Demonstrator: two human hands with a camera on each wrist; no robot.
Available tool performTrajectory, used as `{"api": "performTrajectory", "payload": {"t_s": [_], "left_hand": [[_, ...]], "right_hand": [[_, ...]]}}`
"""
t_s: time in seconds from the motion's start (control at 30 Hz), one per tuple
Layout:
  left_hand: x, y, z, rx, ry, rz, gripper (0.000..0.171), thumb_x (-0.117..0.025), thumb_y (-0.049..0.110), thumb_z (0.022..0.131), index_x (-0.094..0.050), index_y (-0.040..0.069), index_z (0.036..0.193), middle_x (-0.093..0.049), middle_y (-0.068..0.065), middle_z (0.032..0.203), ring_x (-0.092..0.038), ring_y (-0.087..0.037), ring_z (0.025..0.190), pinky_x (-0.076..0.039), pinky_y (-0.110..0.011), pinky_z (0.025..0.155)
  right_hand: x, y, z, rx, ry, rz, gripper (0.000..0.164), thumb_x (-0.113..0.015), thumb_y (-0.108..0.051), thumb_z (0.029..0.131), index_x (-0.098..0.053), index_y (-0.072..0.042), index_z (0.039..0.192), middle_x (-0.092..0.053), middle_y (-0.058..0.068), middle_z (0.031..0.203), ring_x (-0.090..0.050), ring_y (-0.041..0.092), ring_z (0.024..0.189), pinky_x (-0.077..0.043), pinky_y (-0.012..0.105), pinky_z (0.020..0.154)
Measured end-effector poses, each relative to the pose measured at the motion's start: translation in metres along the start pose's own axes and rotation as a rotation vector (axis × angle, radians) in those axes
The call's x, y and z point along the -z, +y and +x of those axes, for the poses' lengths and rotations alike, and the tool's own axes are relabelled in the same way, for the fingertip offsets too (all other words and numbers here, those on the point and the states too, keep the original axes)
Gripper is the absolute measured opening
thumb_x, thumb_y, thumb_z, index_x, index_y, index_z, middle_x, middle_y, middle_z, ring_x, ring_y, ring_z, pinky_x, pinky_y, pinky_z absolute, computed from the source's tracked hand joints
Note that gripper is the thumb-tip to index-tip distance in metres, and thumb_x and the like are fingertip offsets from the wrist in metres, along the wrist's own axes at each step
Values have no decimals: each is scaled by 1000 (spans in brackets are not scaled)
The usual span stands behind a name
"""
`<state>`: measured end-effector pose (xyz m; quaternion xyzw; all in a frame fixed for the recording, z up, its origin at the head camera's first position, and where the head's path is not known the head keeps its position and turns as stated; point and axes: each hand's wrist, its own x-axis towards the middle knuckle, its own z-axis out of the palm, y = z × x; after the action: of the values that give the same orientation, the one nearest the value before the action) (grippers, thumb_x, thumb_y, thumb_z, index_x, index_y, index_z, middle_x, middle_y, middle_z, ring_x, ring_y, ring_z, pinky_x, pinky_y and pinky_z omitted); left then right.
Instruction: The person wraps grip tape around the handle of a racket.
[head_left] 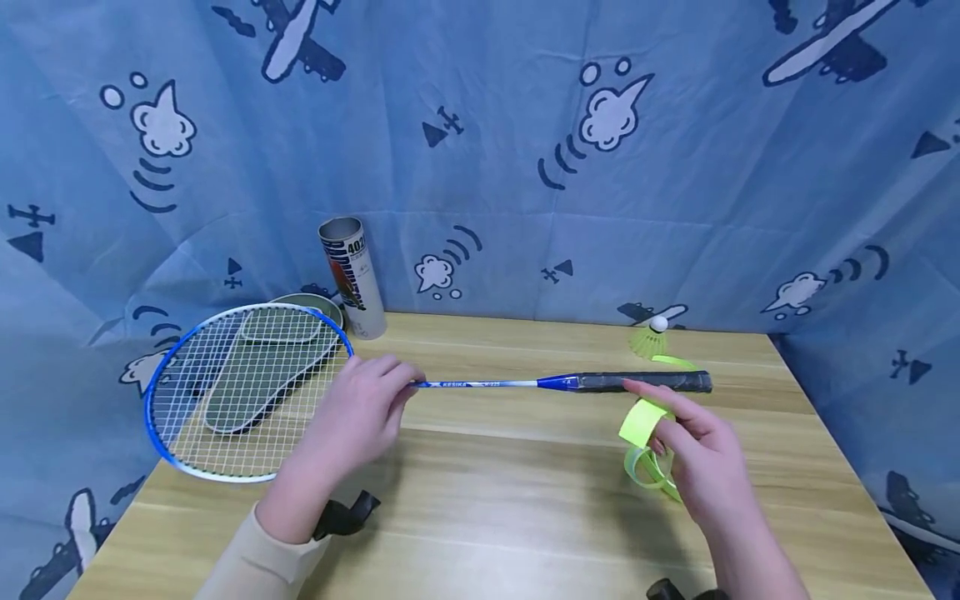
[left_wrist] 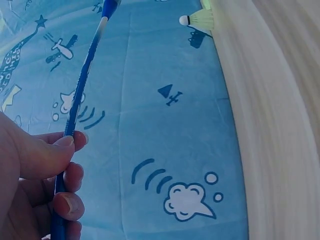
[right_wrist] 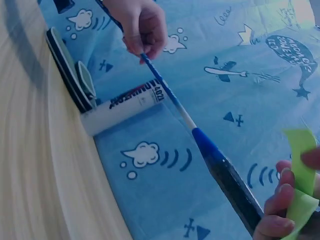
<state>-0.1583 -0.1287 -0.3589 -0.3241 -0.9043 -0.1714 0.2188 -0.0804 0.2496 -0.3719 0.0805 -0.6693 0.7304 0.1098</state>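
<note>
My left hand [head_left: 367, 404] grips the thin blue-and-white shaft of a badminton racket [head_left: 487, 384] close to its head, thumb against curled fingers in the left wrist view. The racket is held level, strung head to the left and black handle [head_left: 637, 382] to the right. In my right hand [head_left: 701, 450], thumb and fingers pinch a bright yellow-green grip tape [head_left: 642, 422], which hangs in loose curls below the handle. My right index finger reaches to the handle's underside. In the right wrist view the tape [right_wrist: 302, 167] shows between the fingertips, beside the dark handle.
A yellow shuttlecock [head_left: 649, 337] sits at the table's back edge, a yellow-green strip [head_left: 673, 362] near it. A shuttlecock tube [head_left: 354, 279] stands at the back left. Beside it a grey-green case [right_wrist: 72, 70] lies behind the racket head. A blue patterned cloth [head_left: 487, 167] hangs behind the wooden table [head_left: 487, 517].
</note>
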Motion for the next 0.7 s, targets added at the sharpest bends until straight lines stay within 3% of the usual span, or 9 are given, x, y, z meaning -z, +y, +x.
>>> {"api": "performTrajectory", "payload": {"t_s": [0.07,0.13,0.2,0.27,0.33,0.4,0.47,0.6,0.7], "left_hand": [[1,0,3,-7,12,-7,12,-69,9,97,-73,16,105,-71,4,94,-68,-17,86,-45,-36,77],[1,-1,5,-9,22,-12,12,-69,8,96,-73,16,105,-70,4,92,-67,-17,85,-45,-36,77],[1,-1,8,-10,28,-14,12,-69,8,96,-73,17,104,-69,5,92,-66,-16,84,-45,-36,78],[1,-2,9,-9,29,-13,12,-70,8,96,-73,17,104,-68,5,91,-65,-16,83,-43,-35,77],[2,-2,10,-7,26,-15,12,-70,9,96,-73,17,104,-68,6,91,-64,-15,83,-42,-34,77],[2,-3,10,-3,26,-16,12,-70,9,96,-73,17,104,-68,6,91,-64,-15,83,-42,-34,77],[3,-3,11,5,25,-16,12,-70,9,96,-73,17,105,-68,6,92,-64,-15,84,-42,-34,78],[3,-5,12,9,32,-12,12,-70,9,96,-73,17,104,-68,6,91,-65,-15,84,-44,-35,80],[2,-8,13,-1,36,-13,12,-71,9,96,-73,17,104,-67,6,89,-64,-15,82,-46,-37,81]], "right_hand": [[-1,-2,5,30,-102,16,39,-40,12,103,-56,13,138,-61,3,113,-51,16,81,-43,25,65],[-1,-3,9,64,-216,100,40,-33,7,107,-50,15,143,-59,6,123,-53,16,87,-46,24,73],[-3,-3,14,69,-272,167,42,-27,-1,111,-46,16,145,-59,5,116,-56,15,82,-48,25,76],[-7,-3,17,35,-205,180,42,-31,-7,113,-49,13,145,-59,6,122,-57,14,79,-49,22,73],[-11,-4,19,-27,-83,155,38,-43,-9,111,-56,7,142,-57,6,124,-57,11,75,-50,20,66],[-16,-5,21,-79,57,99,31,-57,-4,105,-64,4,134,-57,6,120,-57,10,71,-51,18,60],[-19,-5,24,-113,144,97,24,-65,3,98,-70,2,122,-61,6,114,-59,10,70,-54,18,59],[-23,-4,28,-145,174,94,11,-69,5,95,-62,-1,100,-65,1,83,-60,11,61,-52,20,54],[-25,-1,30,-169,132,75,18,-67,0,98,-49,-6,103,-58,-3,68,-50,9,50,-35,23,45]]}}
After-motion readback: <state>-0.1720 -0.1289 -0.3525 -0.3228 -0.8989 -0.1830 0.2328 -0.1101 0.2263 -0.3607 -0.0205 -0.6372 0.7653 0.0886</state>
